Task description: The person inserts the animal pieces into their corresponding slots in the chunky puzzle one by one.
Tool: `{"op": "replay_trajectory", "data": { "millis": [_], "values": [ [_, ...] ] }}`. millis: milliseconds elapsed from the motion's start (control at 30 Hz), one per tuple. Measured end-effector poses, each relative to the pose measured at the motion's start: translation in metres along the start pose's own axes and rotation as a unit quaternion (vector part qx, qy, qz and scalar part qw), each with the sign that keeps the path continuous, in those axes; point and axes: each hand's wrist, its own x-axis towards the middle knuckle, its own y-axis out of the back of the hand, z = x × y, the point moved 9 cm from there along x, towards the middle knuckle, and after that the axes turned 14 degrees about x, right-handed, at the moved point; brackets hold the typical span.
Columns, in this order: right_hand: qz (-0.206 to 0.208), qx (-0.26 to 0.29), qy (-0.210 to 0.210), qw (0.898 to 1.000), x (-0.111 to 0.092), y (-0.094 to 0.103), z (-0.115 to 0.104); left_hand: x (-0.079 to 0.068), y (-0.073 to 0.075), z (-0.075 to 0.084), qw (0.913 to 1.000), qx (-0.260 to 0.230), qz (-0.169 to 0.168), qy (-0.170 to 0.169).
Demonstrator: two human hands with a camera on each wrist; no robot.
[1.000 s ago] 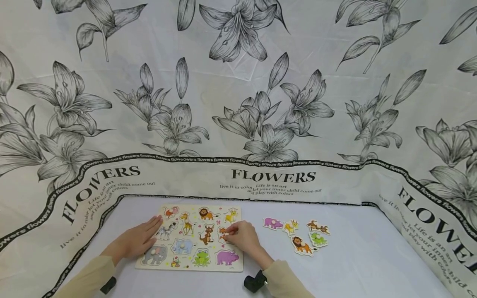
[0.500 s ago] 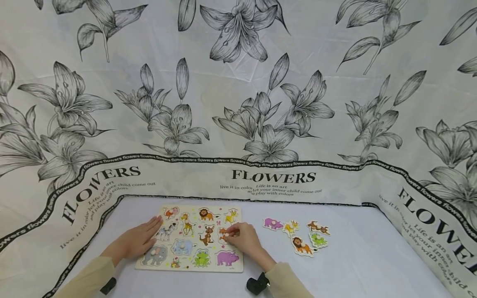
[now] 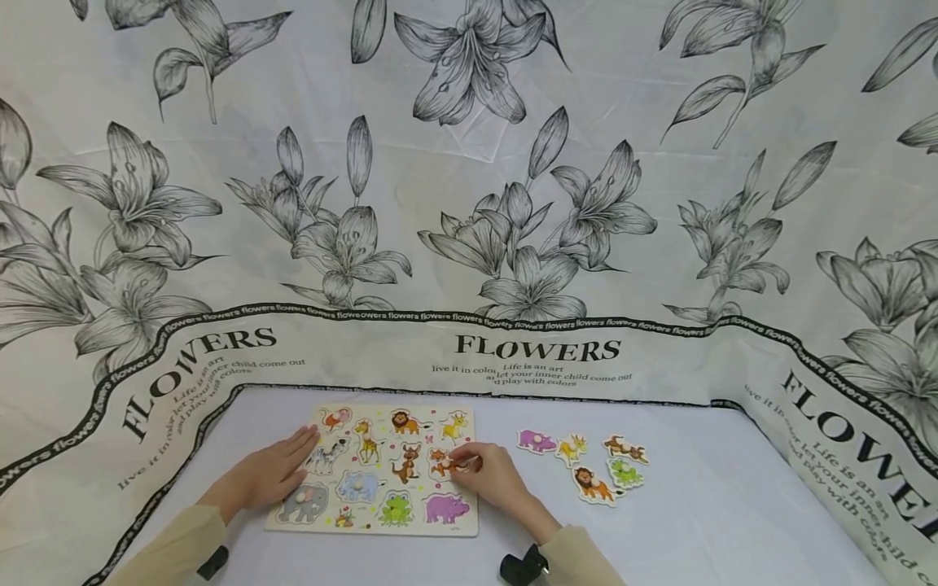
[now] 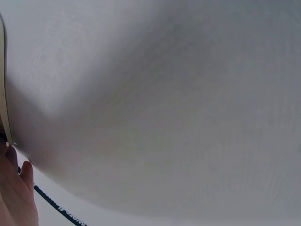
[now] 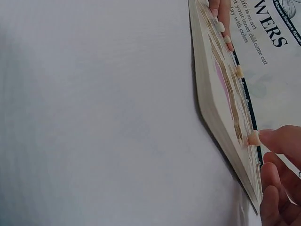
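A wooden animal puzzle board [image 3: 388, 527] lies on the white table in the head view. My left hand [image 3: 267, 472] rests along its left edge, fingers extended over the zebra. At the right edge, my right hand [image 3: 498, 480] hovers by the fox piece [image 3: 441, 462], fingers loosely bent. In the right wrist view the right thumb [image 5: 284, 137] appears at a small pale knob [image 5: 254, 137]; whether they touch is hard to tell. The other fingers are apart from it. Knobs show on the elephant piece [image 3: 304, 506] and the rhino piece [image 3: 357, 488].
Several loose pieces lie right of the board: a purple hippo [image 3: 536, 440], a yellow goat [image 3: 571, 448], a kangaroo [image 3: 625, 447], a frog [image 3: 626, 472] and a lion [image 3: 595, 485]. A flower-printed cloth [image 3: 542, 374] rises behind the table.
My right hand has shifted to the right, off the fox piece, which now shows more fully. The left hand has stayed where it was.
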Motion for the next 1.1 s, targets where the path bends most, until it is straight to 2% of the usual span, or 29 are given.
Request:
{"op": "replay_trajectory", "data": {
  "millis": [267,633,833,1100],
  "values": [
    [0.053,0.007,0.015,0.998,-0.007,0.021,0.002,0.000,0.001,0.000,1.0000,-0.001,-0.006,0.003],
    [0.126,-0.032,-0.013,0.991,-0.024,0.065,0.023,0.001,0.000,0.002,1.0000,-0.002,-0.003,-0.002],
    [0.144,-0.054,-0.027,0.988,-0.031,0.085,0.031,0.001,0.001,0.003,0.9999,0.002,0.010,-0.012],
    [0.153,-0.069,-0.067,0.984,-0.034,0.109,0.039,0.001,-0.001,0.000,1.0000,-0.004,-0.003,-0.001]
  ]
}}
